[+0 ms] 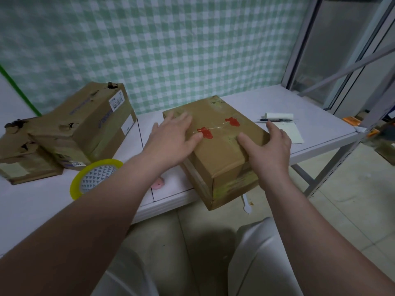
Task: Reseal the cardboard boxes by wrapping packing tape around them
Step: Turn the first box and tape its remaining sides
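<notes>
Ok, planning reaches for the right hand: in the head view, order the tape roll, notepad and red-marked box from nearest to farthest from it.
1. Red-marked box: under the right hand, touching it.
2. Notepad: just beyond it, on the right.
3. Tape roll: far off to the left.

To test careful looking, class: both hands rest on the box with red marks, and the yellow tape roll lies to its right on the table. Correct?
No: the head view shows the yellow tape roll on the table to the left of the box. The left hand and right hand do rest on it.
</notes>
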`<control>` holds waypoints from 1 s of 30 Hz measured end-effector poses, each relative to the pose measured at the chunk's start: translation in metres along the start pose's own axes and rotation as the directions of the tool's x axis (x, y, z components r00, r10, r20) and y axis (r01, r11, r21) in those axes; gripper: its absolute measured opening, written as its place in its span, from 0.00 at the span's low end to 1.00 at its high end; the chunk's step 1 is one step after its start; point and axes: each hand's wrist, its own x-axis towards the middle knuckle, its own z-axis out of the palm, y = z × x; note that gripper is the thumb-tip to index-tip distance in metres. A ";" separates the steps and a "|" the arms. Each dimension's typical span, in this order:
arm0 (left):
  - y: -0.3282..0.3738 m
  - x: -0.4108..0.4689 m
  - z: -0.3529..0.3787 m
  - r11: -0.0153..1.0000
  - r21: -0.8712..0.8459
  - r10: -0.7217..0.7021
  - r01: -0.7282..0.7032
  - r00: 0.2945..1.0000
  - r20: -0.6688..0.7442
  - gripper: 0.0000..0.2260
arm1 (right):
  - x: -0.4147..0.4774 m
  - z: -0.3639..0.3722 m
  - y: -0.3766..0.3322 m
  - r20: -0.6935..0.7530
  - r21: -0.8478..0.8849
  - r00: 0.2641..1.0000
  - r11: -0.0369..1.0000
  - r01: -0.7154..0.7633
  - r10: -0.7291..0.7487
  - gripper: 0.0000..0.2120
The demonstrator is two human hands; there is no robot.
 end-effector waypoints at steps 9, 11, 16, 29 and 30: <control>-0.012 0.012 0.007 0.997 0.063 -0.043 0.040 0.998 0.049 0.36 | 0.006 0.000 0.012 0.053 0.306 0.969 0.920 -0.245 0.241 0.46; -0.009 0.008 0.011 0.996 0.006 -0.093 0.093 0.995 0.022 0.37 | 0.003 -0.002 0.015 0.176 0.467 0.898 0.769 -0.436 0.403 0.44; -0.002 0.004 0.016 0.929 -0.316 -0.206 0.193 0.978 -0.010 0.31 | 0.000 -0.009 0.010 0.340 0.451 0.871 0.751 -0.482 0.355 0.28; -0.001 -0.014 0.024 0.203 -0.888 -0.386 0.412 0.867 0.314 0.31 | -0.014 0.000 -0.013 -0.005 0.310 0.977 0.929 0.205 -0.214 0.07; -0.005 -0.015 0.028 0.182 -0.887 -0.390 0.425 0.859 0.331 0.32 | -0.014 0.001 -0.011 -0.017 0.328 0.980 0.925 0.193 -0.199 0.10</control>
